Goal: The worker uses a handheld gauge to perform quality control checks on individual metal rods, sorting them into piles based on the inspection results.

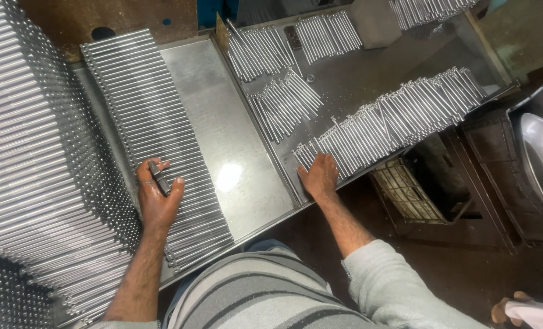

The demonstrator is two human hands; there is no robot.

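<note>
bright steel rods, thin, round and smooth, lie side by side in a flat layer on the dull sheet-metal tray. my left hand rests palm down on that layer, fingers curled loosely around a small dark flat piece pinched against the thumb. my right hand lies flat and open, holding nothing, fingertips touching the near end of a long slanted row of shorter rods. more rods are stacked high at my left.
</note>
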